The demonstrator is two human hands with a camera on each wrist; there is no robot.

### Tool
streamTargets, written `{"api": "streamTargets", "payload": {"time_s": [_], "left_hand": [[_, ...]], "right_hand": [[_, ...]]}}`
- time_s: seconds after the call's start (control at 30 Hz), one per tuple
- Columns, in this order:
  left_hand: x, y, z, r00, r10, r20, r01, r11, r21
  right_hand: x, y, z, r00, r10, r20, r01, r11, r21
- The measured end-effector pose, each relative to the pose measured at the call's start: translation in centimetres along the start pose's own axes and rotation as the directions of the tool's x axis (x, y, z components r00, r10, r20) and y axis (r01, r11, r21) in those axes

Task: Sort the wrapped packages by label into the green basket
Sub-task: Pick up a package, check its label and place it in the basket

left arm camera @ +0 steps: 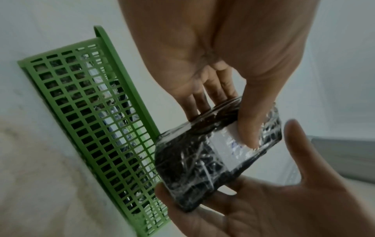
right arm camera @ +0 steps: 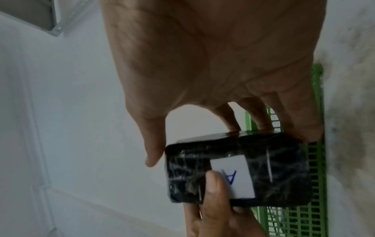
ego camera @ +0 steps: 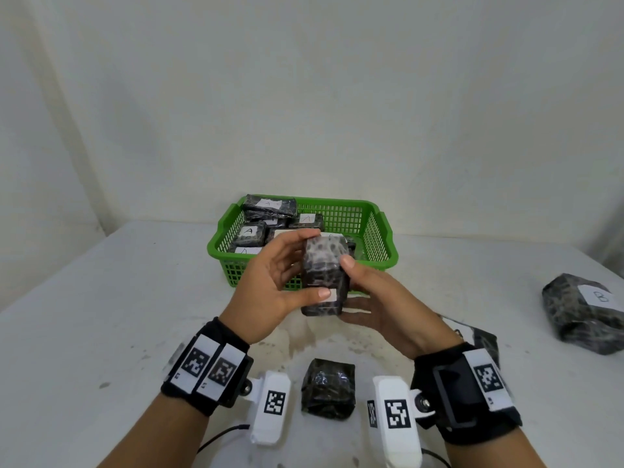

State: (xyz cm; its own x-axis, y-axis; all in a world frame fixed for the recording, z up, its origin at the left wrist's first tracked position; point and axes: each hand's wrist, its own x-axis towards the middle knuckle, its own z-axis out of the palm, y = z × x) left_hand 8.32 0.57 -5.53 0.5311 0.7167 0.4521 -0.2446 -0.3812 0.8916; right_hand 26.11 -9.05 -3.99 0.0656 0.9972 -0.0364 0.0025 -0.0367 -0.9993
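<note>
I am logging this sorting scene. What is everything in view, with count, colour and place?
Held package: one, black wrap, white A label, between both hands before the basket.
Green basket: one, far middle of table.
Packages in basket: at least five, black, white labels, those legible marked A.
Small package: one, black, near edge between wrists.
Large package: one, black, white label, table's right.
Package behind right wrist: one, black, partly hidden.
Table: one, white.
Left hand: grips held package.
Right hand: supports and pinches it.
Wrist cameras: two, white, black straps.
</note>
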Motion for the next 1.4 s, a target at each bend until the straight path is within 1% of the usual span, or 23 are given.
{"api": "streamTargets", "payload": {"time_s": [0.1,0.23,0.27,0.33,0.4,0.43,0.47,0.53,0.6,0.7,0.8,0.83,0.93,1.0,1.13,1.27,1.4], "left_hand": [[-0.2,0.1,0.5,0.999,0.007,0.054,-0.009,0.999,0.038],[-0.4,0.6,0.4,0.998,0.007,0.064,-0.012,0.997,0.075],[-0.4,0.7,0.4,0.997,-0.018,0.069,0.012,0.996,0.085],[-0.3,0.9,0.5,0.986,-0.146,0.084,0.141,0.988,0.054],[-0.2,1.0,0.7,0.945,-0.292,0.145,0.3,0.953,-0.036],[-0.1,0.9,0.7,0.929,-0.332,0.161,0.347,0.935,-0.073],[0.0,0.6,0.7,0.928,-0.344,0.145,0.359,0.928,-0.097],[0.2,0.3,0.7,0.939,-0.338,0.071,0.345,0.927,-0.149],[0.3,0.1,0.7,0.945,-0.326,0.029,0.326,0.933,-0.154],[0.1,-0.1,0.6,0.943,-0.324,0.077,0.333,0.927,-0.174],[0.0,-0.2,0.6,0.927,-0.347,0.14,0.366,0.919,-0.147],[0.0,-0.4,0.6,0.928,-0.35,0.129,0.366,0.921,-0.134],[0.2,-0.5,0.5,0.934,-0.354,0.04,0.356,0.925,-0.132],[0.2,-0.6,0.5,0.935,-0.353,0.023,0.352,0.925,-0.145],[0.0,-0.5,0.7,0.934,-0.347,0.092,0.357,0.921,-0.157],[0.1,-0.4,0.7,0.944,-0.323,0.061,0.328,0.936,-0.128],[-0.1,-0.3,0.6,0.939,-0.332,0.093,0.341,0.933,-0.114]], "right_hand": [[0.0,0.0,0.2,1.0,0.018,0.015,-0.019,0.999,0.027],[0.2,0.1,0.0,0.997,-0.06,-0.04,0.063,0.996,0.071],[0.2,0.1,-0.1,0.995,-0.086,-0.046,0.089,0.994,0.07],[0.4,0.3,-0.1,0.992,-0.117,-0.056,0.12,0.99,0.068],[0.7,0.7,-0.3,0.989,-0.138,-0.059,0.141,0.988,0.055],[0.8,0.8,-0.3,0.989,-0.138,-0.058,0.141,0.989,0.053],[0.9,0.8,-0.4,0.99,-0.128,-0.054,0.131,0.99,0.056],[0.8,0.7,-0.3,0.993,-0.112,-0.041,0.115,0.991,0.075],[0.4,0.4,-0.1,0.993,-0.117,-0.018,0.118,0.99,0.079],[0.3,0.2,0.0,0.987,-0.141,-0.072,0.147,0.985,0.09],[0.3,0.2,0.1,0.987,-0.137,-0.087,0.145,0.985,0.092],[0.3,0.3,0.2,0.989,-0.127,-0.076,0.134,0.986,0.1],[0.2,0.2,0.4,0.995,-0.095,0.002,0.095,0.99,0.104],[0.2,0.3,0.5,0.994,-0.106,0.011,0.104,0.99,0.091],[0.3,0.3,0.3,0.989,-0.142,-0.033,0.144,0.986,0.08],[0.3,0.5,0.6,0.992,-0.119,-0.033,0.121,0.99,0.078],[0.3,0.4,0.5,0.993,-0.103,-0.055,0.109,0.988,0.11]]}}
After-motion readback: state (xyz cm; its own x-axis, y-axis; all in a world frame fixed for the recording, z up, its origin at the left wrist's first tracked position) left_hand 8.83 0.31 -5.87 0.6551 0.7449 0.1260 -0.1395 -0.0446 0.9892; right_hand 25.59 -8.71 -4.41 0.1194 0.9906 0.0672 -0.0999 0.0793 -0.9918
